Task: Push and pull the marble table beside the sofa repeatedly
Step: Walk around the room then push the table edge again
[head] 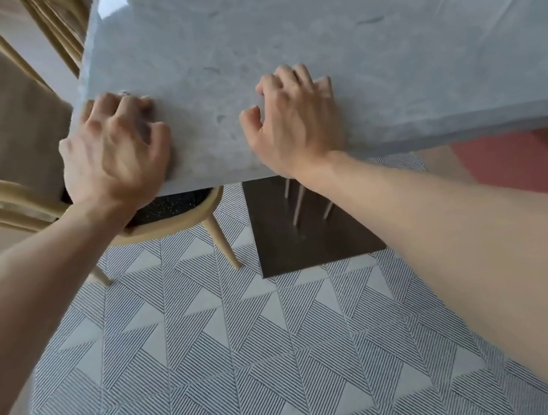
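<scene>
One desk fills the upper part of the view: a thick rectangular slab of pale grey marble, polished enough to carry window reflections, with faint darker veins and a matte, slightly rough near edge. Two bare hands rest on that near edge. The left hand sits at the near left corner, fingers curled down onto the top and palm wrapped over the corner, pressing on the stone. The right hand lies further along the near edge, towards its middle, fingers bent claw-like with the tips on the top surface and the wrist over the rim; neither hand encloses anything else. Under the slab one flat, dark, square metal base plate stands on the floor, which is tiled in squares of fine black-and-white stripes forming triangles. One chair of light bent wood with a dark speckled seat is tucked under the left corner; two of its tapered legs show.
</scene>
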`<action>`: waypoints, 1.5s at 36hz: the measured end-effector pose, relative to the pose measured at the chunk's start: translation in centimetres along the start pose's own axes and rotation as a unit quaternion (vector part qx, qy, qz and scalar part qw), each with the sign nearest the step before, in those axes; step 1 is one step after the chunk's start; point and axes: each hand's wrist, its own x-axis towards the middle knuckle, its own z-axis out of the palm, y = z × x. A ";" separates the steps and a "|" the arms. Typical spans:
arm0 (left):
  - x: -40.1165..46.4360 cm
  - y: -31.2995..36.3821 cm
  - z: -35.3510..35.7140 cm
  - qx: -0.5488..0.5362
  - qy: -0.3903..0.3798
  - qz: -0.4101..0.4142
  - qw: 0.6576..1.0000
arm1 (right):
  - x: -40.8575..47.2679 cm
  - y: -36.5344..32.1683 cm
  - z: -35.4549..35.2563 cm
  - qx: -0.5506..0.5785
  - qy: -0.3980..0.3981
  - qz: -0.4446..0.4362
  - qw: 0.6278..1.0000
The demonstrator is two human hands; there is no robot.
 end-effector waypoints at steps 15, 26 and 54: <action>1.0 -1.3 0.2 -0.001 0.003 0.024 1.000 | 0.5 -1.3 0.8 0.001 0.018 0.009 1.000; 1.0 -1.0 0.3 0.029 0.010 0.039 0.999 | 0.2 -1.0 0.6 -0.026 0.008 0.033 0.999; -1.8 13.3 -2.5 0.108 -0.132 -0.079 0.982 | 1.2 8.5 -3.1 0.131 -0.121 -0.129 0.975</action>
